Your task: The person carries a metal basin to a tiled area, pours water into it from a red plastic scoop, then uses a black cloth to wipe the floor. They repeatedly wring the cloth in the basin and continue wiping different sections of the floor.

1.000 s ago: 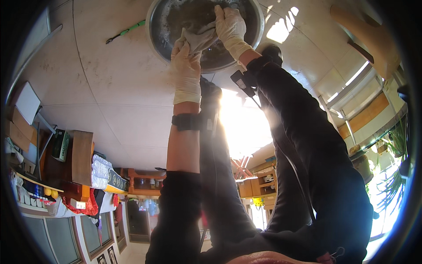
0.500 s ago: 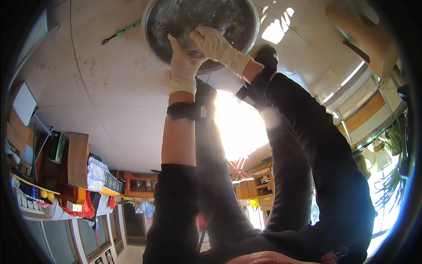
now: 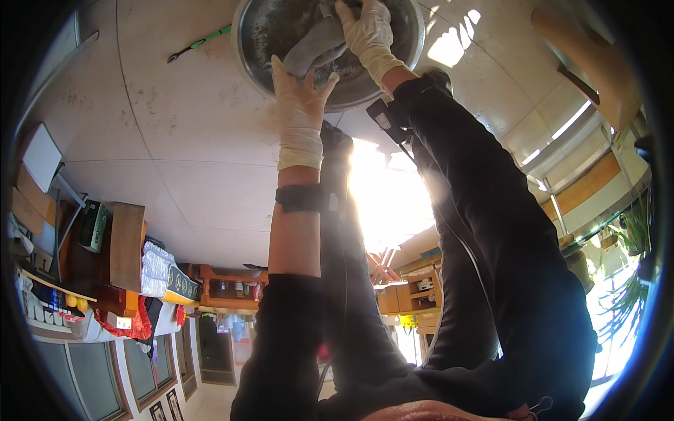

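- On the far left, we see a slim green-and-black tool (image 3: 200,43) lying on the pale, smudged floor (image 3: 189,119), just beside the basin.
- Next comes the round, silver-grey metal basin (image 3: 358,99), holding murky brownish water with whitish foam (image 3: 270,21) along its left side.
- The left hand (image 3: 302,98), in a thin cream-white glove, is spread wide, thumb well apart from the forefinger, at the cloth's lower end.
- The soft grey cloth (image 3: 316,48) is over the basin, slanting from lower left to upper right, bunched into a long, folded shape (it looks wet to us).
- The right hand (image 3: 368,35), gloved alike, curls its fingers by the cloth's upper end.
- As for what we miss: the upper edge of the view cuts off the far side of the basin.
- The cloth covers part of the left fingers, so we cannot tell whether any pinch it.
- The right hand's underside is hidden; how tightly it grips, or whether it has the cloth, we cannot tell.
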A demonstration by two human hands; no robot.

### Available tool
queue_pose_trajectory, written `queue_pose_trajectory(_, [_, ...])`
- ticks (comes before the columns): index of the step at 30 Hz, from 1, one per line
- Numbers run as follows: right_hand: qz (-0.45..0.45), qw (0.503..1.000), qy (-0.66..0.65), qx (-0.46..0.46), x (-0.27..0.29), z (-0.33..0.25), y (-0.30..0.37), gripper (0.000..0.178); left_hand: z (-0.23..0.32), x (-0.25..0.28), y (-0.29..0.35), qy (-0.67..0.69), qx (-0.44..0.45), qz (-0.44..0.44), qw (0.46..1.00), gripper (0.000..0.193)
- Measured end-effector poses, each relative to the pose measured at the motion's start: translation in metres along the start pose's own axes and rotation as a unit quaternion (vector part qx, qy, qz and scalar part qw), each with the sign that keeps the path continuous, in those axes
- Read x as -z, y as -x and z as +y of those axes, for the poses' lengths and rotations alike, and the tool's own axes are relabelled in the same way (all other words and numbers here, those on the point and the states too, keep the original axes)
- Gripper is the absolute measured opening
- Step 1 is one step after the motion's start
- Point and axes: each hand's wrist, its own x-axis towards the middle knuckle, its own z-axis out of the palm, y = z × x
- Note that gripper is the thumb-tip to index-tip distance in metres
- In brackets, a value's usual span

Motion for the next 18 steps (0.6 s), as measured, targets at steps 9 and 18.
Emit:
queue_pose_trajectory(9, [-0.359,0.931,-0.049,-0.04,0.068,-0.06,0.072,0.042,-0.004,-0.003,-0.016,-0.167,0.004,-0.06,0.984,0.021])
queue_pose_trajectory(18, [-0.098,0.993,0.035,-0.061,0.009,-0.029,0.011,0.032,0.003,-0.007,-0.004,-0.284,-0.174,-0.146,0.932,0.037])
